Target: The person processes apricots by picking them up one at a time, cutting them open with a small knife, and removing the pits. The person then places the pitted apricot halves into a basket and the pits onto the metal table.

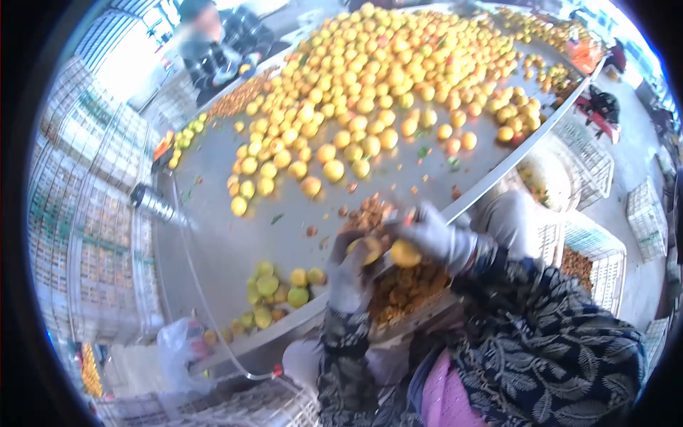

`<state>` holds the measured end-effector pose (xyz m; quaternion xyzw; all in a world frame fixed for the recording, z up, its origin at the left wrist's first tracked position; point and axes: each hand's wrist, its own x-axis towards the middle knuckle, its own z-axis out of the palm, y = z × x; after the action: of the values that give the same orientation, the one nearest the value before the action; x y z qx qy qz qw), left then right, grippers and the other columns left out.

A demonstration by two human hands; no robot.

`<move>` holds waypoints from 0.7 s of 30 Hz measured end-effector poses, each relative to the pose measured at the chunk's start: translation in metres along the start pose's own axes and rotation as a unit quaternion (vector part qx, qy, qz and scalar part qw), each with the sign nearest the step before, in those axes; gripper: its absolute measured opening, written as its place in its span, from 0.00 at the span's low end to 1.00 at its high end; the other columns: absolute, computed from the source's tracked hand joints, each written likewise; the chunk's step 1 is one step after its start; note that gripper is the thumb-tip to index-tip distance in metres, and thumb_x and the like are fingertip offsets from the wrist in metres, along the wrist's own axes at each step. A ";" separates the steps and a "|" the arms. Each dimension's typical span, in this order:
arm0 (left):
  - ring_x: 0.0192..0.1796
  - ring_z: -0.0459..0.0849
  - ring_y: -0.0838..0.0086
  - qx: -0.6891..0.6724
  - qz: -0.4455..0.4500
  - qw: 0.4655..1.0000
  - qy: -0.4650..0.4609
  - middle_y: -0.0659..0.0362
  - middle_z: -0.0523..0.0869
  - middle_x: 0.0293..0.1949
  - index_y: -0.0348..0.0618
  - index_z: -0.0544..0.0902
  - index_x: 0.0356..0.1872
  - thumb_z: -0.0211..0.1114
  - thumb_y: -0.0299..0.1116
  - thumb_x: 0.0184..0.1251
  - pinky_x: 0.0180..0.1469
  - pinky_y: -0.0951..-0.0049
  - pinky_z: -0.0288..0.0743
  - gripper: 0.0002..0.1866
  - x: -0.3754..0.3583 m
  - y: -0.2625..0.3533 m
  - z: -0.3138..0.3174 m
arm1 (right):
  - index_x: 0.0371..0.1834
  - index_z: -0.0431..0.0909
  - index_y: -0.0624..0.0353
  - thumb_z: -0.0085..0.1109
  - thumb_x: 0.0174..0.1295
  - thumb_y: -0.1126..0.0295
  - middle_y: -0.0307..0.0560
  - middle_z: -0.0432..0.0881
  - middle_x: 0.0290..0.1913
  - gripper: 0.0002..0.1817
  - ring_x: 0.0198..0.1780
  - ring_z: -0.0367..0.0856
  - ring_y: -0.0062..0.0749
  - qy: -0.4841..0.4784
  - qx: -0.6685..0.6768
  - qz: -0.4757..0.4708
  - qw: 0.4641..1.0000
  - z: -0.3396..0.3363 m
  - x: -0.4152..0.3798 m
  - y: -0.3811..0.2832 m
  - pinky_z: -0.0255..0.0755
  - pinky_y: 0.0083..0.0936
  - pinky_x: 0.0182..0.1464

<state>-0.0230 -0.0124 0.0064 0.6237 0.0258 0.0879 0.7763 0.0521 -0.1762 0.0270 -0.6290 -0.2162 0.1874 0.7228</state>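
Note:
My left hand (347, 279), in a pale glove, is closed around a round yellow fruit (368, 249) at the table's near edge. Close beside it, my right hand (432, 233), gloved too, is closed on another yellow-orange fruit (406, 253). Motion blurs the fingertips of both hands, and whether a small tool is among them I cannot make out. Under the hands is a container holding brown pieces (407, 290). More brown pieces (368, 215) lie on the metal table (220, 245) just beyond my hands.
A large heap of yellow fruit (370, 85) covers the table's far part. Greener fruit (267, 286) sits near the left front edge. A dark cylinder (151, 201) and stacked white crates (92, 228) stand left; another crate (605, 267) is right. A person (217, 53) works far left.

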 end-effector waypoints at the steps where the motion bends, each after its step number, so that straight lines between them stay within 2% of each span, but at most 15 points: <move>1: 0.41 0.83 0.66 -0.009 0.016 1.000 0.015 0.56 0.80 0.41 0.37 0.79 0.38 0.62 0.25 0.65 0.39 0.70 0.81 0.04 -0.004 0.007 0.003 | 0.45 0.82 0.66 0.60 0.63 0.66 0.46 0.85 0.39 0.15 0.37 0.83 0.25 0.020 -0.114 0.056 0.992 -0.008 -0.008 0.035 0.78 0.27 0.42; 2: 0.41 0.83 0.67 -0.104 -0.032 0.993 0.045 0.57 0.80 0.41 0.37 0.79 0.39 0.61 0.27 0.67 0.36 0.71 0.81 0.05 -0.003 0.016 0.004 | 0.51 0.81 0.61 0.60 0.64 0.61 0.50 0.86 0.41 0.18 0.37 0.85 0.32 -0.043 -0.141 0.051 0.988 0.000 -0.016 0.005 0.78 0.29 0.43; 3: 0.41 0.83 0.68 -0.193 -0.084 0.975 0.070 0.57 0.80 0.41 0.38 0.80 0.41 0.61 0.30 0.69 0.33 0.71 0.81 0.06 -0.002 0.023 0.004 | 0.36 0.82 0.63 0.59 0.65 0.61 0.44 0.81 0.24 0.14 0.29 0.77 0.18 -0.052 -0.236 -0.075 0.967 0.003 -0.021 -0.002 0.73 0.23 0.34; 4: 0.41 0.83 0.68 -0.199 -0.078 0.975 0.053 0.57 0.80 0.41 0.38 0.80 0.41 0.61 0.30 0.69 0.33 0.71 0.81 0.06 -0.002 0.026 0.006 | 0.34 0.81 0.62 0.60 0.65 0.61 0.45 0.76 0.21 0.14 0.26 0.74 0.18 -0.041 -0.258 -0.026 0.965 0.004 -0.024 -0.002 0.71 0.25 0.31; 6: 0.39 0.82 0.72 -0.208 -0.077 0.967 0.129 0.57 0.81 0.39 0.39 0.80 0.44 0.57 0.37 0.73 0.26 0.76 0.76 0.11 -0.001 0.024 0.014 | 0.44 0.82 0.61 0.62 0.64 0.64 0.40 0.80 0.26 0.13 0.29 0.74 0.16 -0.007 -0.220 0.028 0.975 0.005 -0.014 -0.004 0.73 0.24 0.34; 8: 0.39 0.82 0.73 -0.116 -0.041 0.988 0.094 0.57 0.81 0.39 0.38 0.80 0.44 0.54 0.39 0.75 0.27 0.77 0.75 0.14 0.000 0.008 0.016 | 0.56 0.76 0.62 0.64 0.62 0.65 0.44 0.85 0.39 0.21 0.42 0.79 0.19 -0.018 -0.113 0.017 0.993 0.013 0.000 -0.009 0.75 0.24 0.45; 10: 0.38 0.81 0.74 -0.018 0.006 0.997 0.068 0.56 0.82 0.38 0.38 0.80 0.44 0.50 0.41 0.76 0.29 0.77 0.75 0.17 0.007 -0.003 0.012 | 0.54 0.73 0.63 0.65 0.62 0.62 0.49 0.85 0.46 0.22 0.49 0.81 0.23 -0.004 -0.201 -0.028 0.979 0.022 0.009 -0.008 0.74 0.26 0.51; 12: 0.46 0.81 0.73 -0.078 -0.019 0.996 0.044 0.56 0.82 0.45 0.38 0.80 0.49 0.51 0.33 0.71 0.46 0.72 0.77 0.14 0.015 -0.009 0.003 | 0.53 0.71 0.63 0.65 0.63 0.63 0.46 0.84 0.48 0.21 0.51 0.79 0.23 -0.005 -0.156 0.015 0.988 0.029 0.013 0.003 0.73 0.24 0.55; 13: 0.38 0.79 0.75 0.083 0.040 0.993 0.080 0.57 0.83 0.38 0.36 0.81 0.42 0.42 0.44 0.77 0.42 0.74 0.74 0.23 0.013 0.013 0.021 | 0.53 0.71 0.63 0.65 0.63 0.63 0.46 0.84 0.48 0.21 0.51 0.79 0.23 -0.001 -0.160 0.011 0.987 0.030 0.012 0.010 0.73 0.24 0.55; 15: 0.38 0.80 0.74 0.093 0.018 0.994 0.059 0.56 0.83 0.38 0.35 0.81 0.42 0.42 0.44 0.76 0.43 0.74 0.74 0.23 0.016 0.013 0.016 | 0.56 0.68 0.62 0.65 0.63 0.66 0.43 0.82 0.52 0.23 0.55 0.77 0.21 -0.019 0.024 0.018 0.999 0.033 0.009 0.023 0.72 0.23 0.58; 16: 0.38 0.80 0.73 0.104 -0.004 0.994 0.043 0.55 0.83 0.38 0.35 0.81 0.41 0.43 0.43 0.75 0.44 0.74 0.74 0.23 0.017 0.012 0.009 | 0.56 0.68 0.62 0.65 0.63 0.66 0.43 0.82 0.52 0.23 0.55 0.77 0.21 -0.017 0.022 0.017 0.999 0.032 0.007 0.021 0.72 0.23 0.58; 17: 0.39 0.80 0.69 0.307 0.121 0.944 0.003 0.53 0.83 0.40 0.33 0.79 0.42 0.43 0.42 0.75 0.45 0.71 0.75 0.22 0.020 0.007 -0.002 | 0.58 0.68 0.62 0.65 0.63 0.67 0.42 0.81 0.53 0.23 0.56 0.76 0.21 -0.016 0.024 0.010 1.000 0.033 0.004 0.017 0.71 0.23 0.59; 18: 0.39 0.80 0.69 0.307 0.121 0.944 0.002 0.53 0.83 0.40 0.33 0.79 0.42 0.43 0.42 0.75 0.45 0.71 0.75 0.22 0.020 -0.003 -0.003 | 0.59 0.67 0.61 0.65 0.63 0.69 0.41 0.80 0.55 0.24 0.57 0.75 0.21 -0.016 0.028 0.005 0.999 0.034 0.002 0.015 0.71 0.23 0.60; 20: 0.40 0.80 0.66 0.040 0.042 0.995 0.084 0.52 0.83 0.40 0.31 0.78 0.43 0.43 0.41 0.75 0.47 0.69 0.75 0.21 0.017 -0.005 0.006 | 0.61 0.66 0.61 0.65 0.63 0.69 0.41 0.79 0.56 0.25 0.57 0.75 0.22 -0.007 0.063 0.015 0.998 0.036 0.001 0.018 0.71 0.23 0.60; 21: 0.40 0.80 0.66 0.041 0.043 0.995 0.082 0.52 0.83 0.40 0.31 0.78 0.43 0.43 0.41 0.75 0.47 0.69 0.75 0.21 0.016 -0.004 0.009 | 0.61 0.66 0.61 0.65 0.63 0.70 0.41 0.79 0.56 0.26 0.57 0.75 0.21 0.025 0.134 0.019 0.991 0.039 0.002 0.020 0.71 0.23 0.60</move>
<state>-0.0055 -0.0190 0.0060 0.6462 0.0666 0.1712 0.7407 0.0322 -0.1404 0.0119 -0.5351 -0.1594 0.2123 0.8020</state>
